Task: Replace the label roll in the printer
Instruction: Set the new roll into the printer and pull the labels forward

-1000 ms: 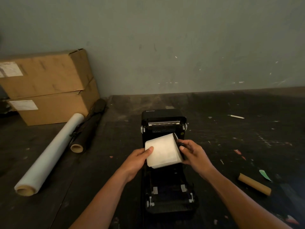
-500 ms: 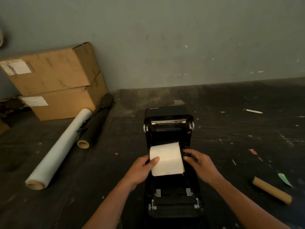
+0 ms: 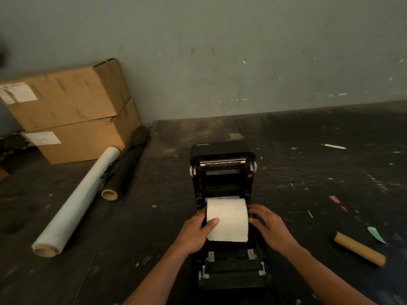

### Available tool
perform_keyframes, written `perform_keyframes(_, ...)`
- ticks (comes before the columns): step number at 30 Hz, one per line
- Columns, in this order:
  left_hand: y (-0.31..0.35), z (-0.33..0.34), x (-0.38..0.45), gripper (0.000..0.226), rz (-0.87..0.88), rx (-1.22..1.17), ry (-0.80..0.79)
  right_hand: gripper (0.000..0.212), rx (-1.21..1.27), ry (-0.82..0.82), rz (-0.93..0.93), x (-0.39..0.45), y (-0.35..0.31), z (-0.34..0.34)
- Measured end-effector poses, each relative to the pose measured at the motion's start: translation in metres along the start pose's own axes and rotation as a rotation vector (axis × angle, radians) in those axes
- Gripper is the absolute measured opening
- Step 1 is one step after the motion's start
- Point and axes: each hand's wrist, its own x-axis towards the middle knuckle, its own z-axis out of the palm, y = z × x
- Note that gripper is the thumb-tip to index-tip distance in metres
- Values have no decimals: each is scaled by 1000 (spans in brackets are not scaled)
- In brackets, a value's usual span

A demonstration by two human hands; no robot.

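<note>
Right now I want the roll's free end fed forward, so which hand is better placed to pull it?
Probably left hand: its thumb lies on the label roll, while the right hand sits beside it.

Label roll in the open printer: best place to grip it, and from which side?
Judging by its pose, grip the label roll by its two flat ends, one hand from each side. Its axis lies crosswise in the printer bay, as the left hand and right hand flank it now.
</note>
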Motion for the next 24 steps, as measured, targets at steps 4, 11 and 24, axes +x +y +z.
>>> perform_keyframes(4, -3, 4, 0, 52, 32, 52, 17, 34, -15, 8, -10, 1, -5, -1)
perform_keyframes(11, -16, 14, -1, 47, 13, 158, 127, 30, -51, -35, -18, 4, -9, -7)
perform_keyframes(24, -10, 20, -4, 57, -80, 315, 182, 37, -78, 40, 68, -7, -14, 10)
